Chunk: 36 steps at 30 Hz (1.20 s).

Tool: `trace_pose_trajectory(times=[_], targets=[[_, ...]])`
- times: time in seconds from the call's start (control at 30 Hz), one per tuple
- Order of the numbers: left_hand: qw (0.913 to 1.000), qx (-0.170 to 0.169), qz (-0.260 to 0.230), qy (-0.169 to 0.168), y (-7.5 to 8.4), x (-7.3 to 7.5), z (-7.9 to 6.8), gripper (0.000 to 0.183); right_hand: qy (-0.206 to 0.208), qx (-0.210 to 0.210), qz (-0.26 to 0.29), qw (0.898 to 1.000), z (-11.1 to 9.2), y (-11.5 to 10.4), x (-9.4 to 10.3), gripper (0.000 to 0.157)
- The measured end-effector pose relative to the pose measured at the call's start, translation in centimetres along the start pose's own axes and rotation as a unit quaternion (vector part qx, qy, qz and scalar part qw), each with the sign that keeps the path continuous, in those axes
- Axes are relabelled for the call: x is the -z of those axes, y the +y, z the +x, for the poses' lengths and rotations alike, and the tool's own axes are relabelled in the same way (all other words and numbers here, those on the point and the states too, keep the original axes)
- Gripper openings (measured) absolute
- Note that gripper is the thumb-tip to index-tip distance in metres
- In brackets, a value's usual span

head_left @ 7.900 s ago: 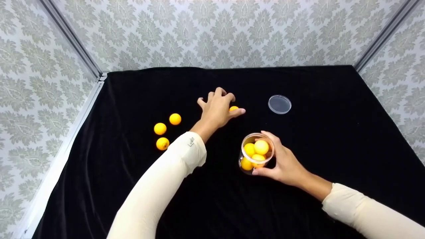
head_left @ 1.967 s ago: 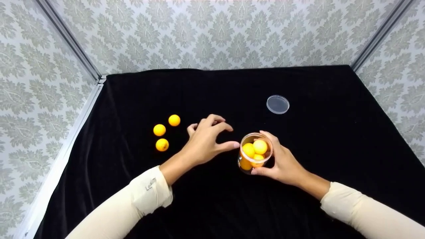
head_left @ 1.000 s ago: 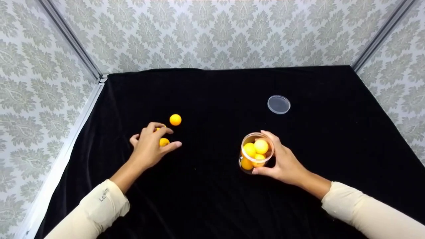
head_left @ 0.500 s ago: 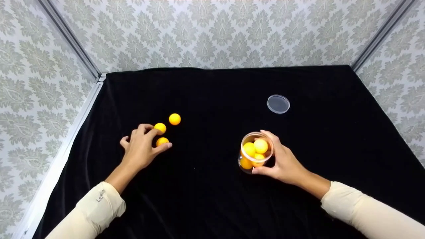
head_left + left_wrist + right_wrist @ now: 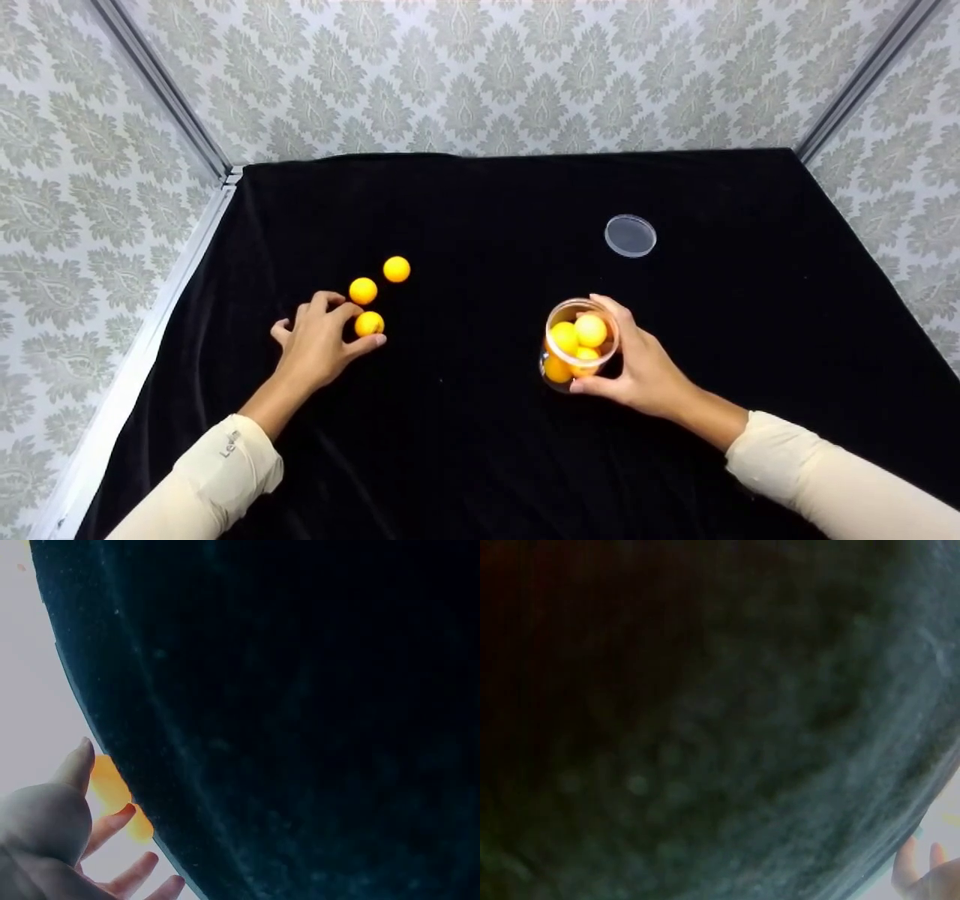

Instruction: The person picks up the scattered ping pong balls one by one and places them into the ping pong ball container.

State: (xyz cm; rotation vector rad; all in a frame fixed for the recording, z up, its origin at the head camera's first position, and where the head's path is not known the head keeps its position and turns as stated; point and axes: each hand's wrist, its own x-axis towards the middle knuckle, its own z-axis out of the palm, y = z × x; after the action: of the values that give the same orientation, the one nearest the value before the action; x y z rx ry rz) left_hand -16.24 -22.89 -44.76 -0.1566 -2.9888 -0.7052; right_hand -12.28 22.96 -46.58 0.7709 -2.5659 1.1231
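Note:
In the head view my left hand [image 5: 316, 341] has its thumb and index finger on opposite sides of the nearest orange ping-pong ball [image 5: 370, 324], pinching it where it lies on the black cloth. The left wrist view shows the thumb [image 5: 75, 765] and finger against orange, overexposed shapes. Two more ping-pong balls lie just beyond, a middle ball [image 5: 363, 291] and a far ball [image 5: 397, 269]. My right hand [image 5: 637, 367] grips a clear plastic jar [image 5: 550, 358] from its right side; the mouth faces up, tilted toward me. Several orange balls [image 5: 590, 330] are inside.
A clear round lid [image 5: 631, 236] lies flat on the black cloth [image 5: 480, 450], behind the jar. Patterned wall panels [image 5: 465, 75] close off the back and both sides. The right wrist view is mostly dark and blurred, with fingers [image 5: 907, 862] at its corner.
My left hand has gone from the ball behind the jar, past the jar, to the left-hand balls, and its fingers have closed in on the nearest one. The right hand and jar stay put.

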Motion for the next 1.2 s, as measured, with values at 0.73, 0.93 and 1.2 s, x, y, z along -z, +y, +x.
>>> trace_pose_trajectory(times=[0.73, 0.93, 1.2], targets=[[0.9993, -0.033, 0.012, 0.011, 2.7, 0.2, 0.0, 0.052, 0.002, 0.011, -0.007, 1.000, 0.0, -0.1, 0.0, 0.115], [0.9979, -0.058, 0.014, 0.024, 4.5, 0.3, -0.2, 0.052, 0.000, 0.005, -0.008, 1.000, 0.1, -0.1, 0.1, 0.115], [0.9956, -0.089, 0.008, 0.029, 7.2, 0.3, -0.2, 0.049, -0.007, 0.003, -0.006, 1.000, 0.0, -0.1, 0.2, 0.117]])
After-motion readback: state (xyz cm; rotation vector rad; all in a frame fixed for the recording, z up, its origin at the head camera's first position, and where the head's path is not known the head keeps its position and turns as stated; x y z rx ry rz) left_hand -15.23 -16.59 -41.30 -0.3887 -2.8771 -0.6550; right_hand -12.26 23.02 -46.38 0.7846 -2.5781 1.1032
